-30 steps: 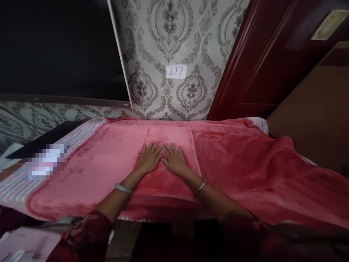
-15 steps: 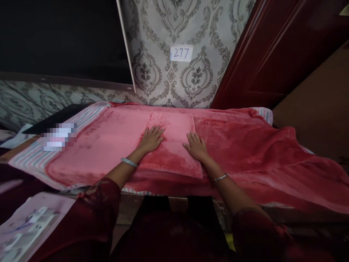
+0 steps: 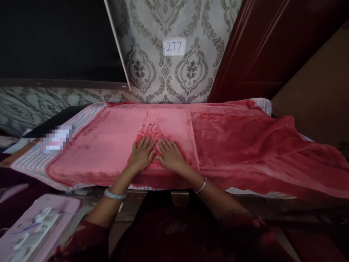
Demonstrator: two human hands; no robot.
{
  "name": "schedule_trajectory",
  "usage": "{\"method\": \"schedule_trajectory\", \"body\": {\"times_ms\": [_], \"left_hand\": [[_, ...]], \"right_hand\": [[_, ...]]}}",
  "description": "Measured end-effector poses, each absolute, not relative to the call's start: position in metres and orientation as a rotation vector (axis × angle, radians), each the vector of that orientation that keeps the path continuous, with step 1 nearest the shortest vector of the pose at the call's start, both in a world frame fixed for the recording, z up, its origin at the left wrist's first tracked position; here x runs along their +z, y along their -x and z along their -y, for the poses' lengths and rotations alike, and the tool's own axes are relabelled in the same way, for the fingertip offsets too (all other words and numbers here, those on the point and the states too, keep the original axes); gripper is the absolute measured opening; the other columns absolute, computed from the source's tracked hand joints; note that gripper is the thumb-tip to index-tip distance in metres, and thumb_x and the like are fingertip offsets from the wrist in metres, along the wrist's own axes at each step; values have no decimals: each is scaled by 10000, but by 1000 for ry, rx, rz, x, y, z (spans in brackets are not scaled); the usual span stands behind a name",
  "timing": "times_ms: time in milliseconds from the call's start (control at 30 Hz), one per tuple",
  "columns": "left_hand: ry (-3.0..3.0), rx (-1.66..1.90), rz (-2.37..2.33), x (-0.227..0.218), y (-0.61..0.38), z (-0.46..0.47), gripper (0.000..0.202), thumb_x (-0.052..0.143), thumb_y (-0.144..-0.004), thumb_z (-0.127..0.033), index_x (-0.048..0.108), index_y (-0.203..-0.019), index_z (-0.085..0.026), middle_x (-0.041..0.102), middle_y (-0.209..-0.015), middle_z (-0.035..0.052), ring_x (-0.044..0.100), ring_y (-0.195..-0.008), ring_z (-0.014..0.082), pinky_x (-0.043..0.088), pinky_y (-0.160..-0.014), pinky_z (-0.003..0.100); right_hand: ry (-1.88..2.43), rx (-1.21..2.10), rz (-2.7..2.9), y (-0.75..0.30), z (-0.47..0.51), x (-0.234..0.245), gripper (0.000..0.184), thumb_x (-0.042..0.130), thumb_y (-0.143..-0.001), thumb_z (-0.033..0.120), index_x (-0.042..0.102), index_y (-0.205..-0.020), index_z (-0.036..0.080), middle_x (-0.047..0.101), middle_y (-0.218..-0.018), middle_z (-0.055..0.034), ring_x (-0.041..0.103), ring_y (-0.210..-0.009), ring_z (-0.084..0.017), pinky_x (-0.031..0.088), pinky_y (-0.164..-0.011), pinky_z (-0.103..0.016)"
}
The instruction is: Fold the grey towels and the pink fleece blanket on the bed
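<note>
The left hand (image 3: 142, 154) and right hand (image 3: 171, 155) lie flat, palms down, just beside each other, fingers (image 3: 145, 142) spread. A pale bangle (image 3: 115, 194) circles the left wrist (image 3: 122, 181), a thin silver bangle (image 3: 201, 186) the right wrist (image 3: 193, 178); a dark red sleeve (image 3: 81, 240) covers the left arm above.

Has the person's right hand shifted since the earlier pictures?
Yes: the right hand has moved left, from right of the paper label on the wallpaper to roughly below it, closer to the left hand.

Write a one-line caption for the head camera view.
Left hand and right hand rest flat on a pink fleece blanket over striped bedding.
</note>
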State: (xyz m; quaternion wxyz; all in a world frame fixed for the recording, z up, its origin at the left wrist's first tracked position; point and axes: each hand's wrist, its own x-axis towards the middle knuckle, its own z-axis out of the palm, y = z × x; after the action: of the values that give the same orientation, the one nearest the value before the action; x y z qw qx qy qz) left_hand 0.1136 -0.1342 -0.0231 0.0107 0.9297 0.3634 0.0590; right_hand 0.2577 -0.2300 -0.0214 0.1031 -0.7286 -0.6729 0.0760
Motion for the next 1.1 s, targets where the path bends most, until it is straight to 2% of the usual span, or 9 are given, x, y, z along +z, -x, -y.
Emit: {"method": "schedule_trajectory", "body": {"times_ms": [133,333,600,767,833,900,967,1033,1100], "left_hand": [[-2914,190,-1139,-28,-115,133,575,318,-1034,-422,369,-1583,-260,296,-1669,101,225,-1555,315,208,-1223,623],[-2916,201,-1139,-27,-115,131,569,328,-1034,-431,387,-1575,-264,290,-1672,88,219,-1557,308,205,-1232,605],[-2862,241,-1134,-28,-114,133,556,366,-1027,-422,414,-1560,-272,314,-1661,94,234,-1555,294,208,-1234,598],[-2638,606,-1216,-30,-97,127,575,506,-960,-441,517,-1493,-224,263,-1678,135,195,-1562,327,246,-1234,569],[-2392,772,-1281,-31,-82,123,638,554,-915,-488,531,-1476,-186,365,-1631,165,304,-1524,345,299,-1222,544],[-2057,866,-1278,-31,-66,121,760,610,-844,-580,529,-1470,-157,508,-1531,184,465,-1429,350,375,-1186,515],[-1709,906,-1217,-28,-54,124,932,693,-735,-671,510,-1481,-143,598,-1439,191,561,-1341,348,429,-1146,488],[-1419,924,-1161,-23,-47,133,1067,781,-632,-694,490,-1495,-138,628,-1399,200,585,-1316,342,445,-1130,456],[-1202,924,-1127,-19,-46,145,1097,849,-579,-660,501,-1487,-152,637,-1389,199,596,-1306,336,467,-1106,433]], "right_hand": [[2283,182,1871,-295,259,-29,699,368,-1021,491,320,-1595,95,222,-1675,-134,154,-1565,-260,112,-1266,-467],[2447,150,1690,-328,298,-35,697,350,-1024,450,270,-1608,77,158,-1691,-115,102,-1574,-245,122,-1265,-470],[2378,72,1647,-331,301,-52,672,349,-1011,427,327,-1593,92,207,-1677,-129,160,-1565,-244,146,-1259,-486],[2377,89,1652,-330,300,-55,671,362,-1005,404,323,-1593,84,221,-1673,-135,176,-1561,-244,165,-1260,-483],[2371,118,1667,-334,299,-56,671,383,-997,403,337,-1589,88,238,-1667,-139,192,-1557,-250,190,-1254,-490],[2361,140,1683,-340,299,-55,671,428,-977,401,377,-1572,94,273,-1654,-148,235,-1545,-270,232,-1238,-508],[2318,115,1704,-348,296,-51,611,465,-958,381,491,-1511,124,381,-1609,-150,315,-1514,-291,270,-1219,-526],[2220,64,1729,-357,287,-42,507,458,-960,349,619,-1403,164,537,-1504,-139,443,-1439,-289,308,-1202,-515],[2085,29,1750,-364,269,-31,460,424,-977,324,674,-1334,180,633,-1402,-125,550,-1342,-258,368,-1173,-461]]}}
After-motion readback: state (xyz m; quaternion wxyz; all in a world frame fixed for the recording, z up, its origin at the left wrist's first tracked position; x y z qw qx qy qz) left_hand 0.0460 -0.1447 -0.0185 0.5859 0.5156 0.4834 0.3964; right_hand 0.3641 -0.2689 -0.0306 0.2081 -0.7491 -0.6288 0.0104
